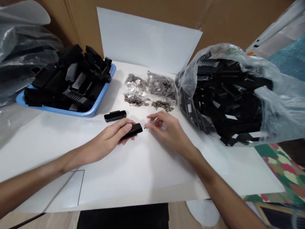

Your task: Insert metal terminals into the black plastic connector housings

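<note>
My left hand [111,138] grips a small black plastic part [133,130] on the white table [133,171], fingers wrapped over it. My right hand [166,128] sits just to its right, thumb and forefinger pinched on a tiny metal piece [145,127] close to the end of the black part. A second black plastic part [115,115] lies loose on the table just behind my left hand.
A blue tray [95,109] heaped with black plastic parts stands at the back left. Piles and small bags of metal clips [147,90] lie behind my hands. A large clear bag of black parts [228,95] fills the right. Cardboard and a white sheet [147,39] stand behind.
</note>
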Motion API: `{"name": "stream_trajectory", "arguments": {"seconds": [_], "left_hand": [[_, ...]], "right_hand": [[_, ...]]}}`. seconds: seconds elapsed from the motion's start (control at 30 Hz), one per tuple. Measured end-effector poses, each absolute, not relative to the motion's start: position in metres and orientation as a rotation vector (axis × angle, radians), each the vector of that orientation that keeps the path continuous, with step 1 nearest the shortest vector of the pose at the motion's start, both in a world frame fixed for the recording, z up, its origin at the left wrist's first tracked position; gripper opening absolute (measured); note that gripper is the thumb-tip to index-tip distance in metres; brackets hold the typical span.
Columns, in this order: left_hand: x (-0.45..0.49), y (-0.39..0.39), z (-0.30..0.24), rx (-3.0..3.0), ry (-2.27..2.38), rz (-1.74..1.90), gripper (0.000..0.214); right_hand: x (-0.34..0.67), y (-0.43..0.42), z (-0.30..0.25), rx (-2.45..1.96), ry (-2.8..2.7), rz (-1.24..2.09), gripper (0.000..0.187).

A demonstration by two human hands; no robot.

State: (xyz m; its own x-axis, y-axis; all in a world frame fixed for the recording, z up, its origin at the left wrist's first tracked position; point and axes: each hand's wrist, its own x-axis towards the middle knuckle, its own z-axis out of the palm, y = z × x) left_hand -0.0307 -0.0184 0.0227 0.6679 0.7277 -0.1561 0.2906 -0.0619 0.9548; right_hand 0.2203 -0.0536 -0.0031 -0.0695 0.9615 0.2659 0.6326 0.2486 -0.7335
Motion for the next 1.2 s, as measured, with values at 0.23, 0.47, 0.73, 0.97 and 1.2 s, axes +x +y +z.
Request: {"name": "stream_trajectory", "arguments": {"seconds": [0.23,0.47,0.73,0.97,1.2], "left_hand": [[-0.032,-0.014,0.02,1.575,0.812,0.328,0.038],[-0.03,-0.014,0.018,1.758,0.797,0.386,0.033],[-0.03,-0.024,0.016,1.994,0.836,0.453,0.026],[-0.032,-0.029,0.012,2.131,0.829,0.455,0.028],[-0.032,-0.03,0.011,2.177,0.817,0.411,0.03]], "right_hand": [[0.216,-0.056,0.001,-1.434,-1.854,0.533,0.01],[0.212,-0.065,0.019,-1.346,-1.602,0.906,0.023],[0.214,-0.073,0.027,-1.271,-1.606,1.015,0.015],[0.218,-0.072,0.029,-1.374,-1.574,1.06,0.018],[0.219,-0.074,0.036,-1.411,-1.552,1.063,0.012]]}}
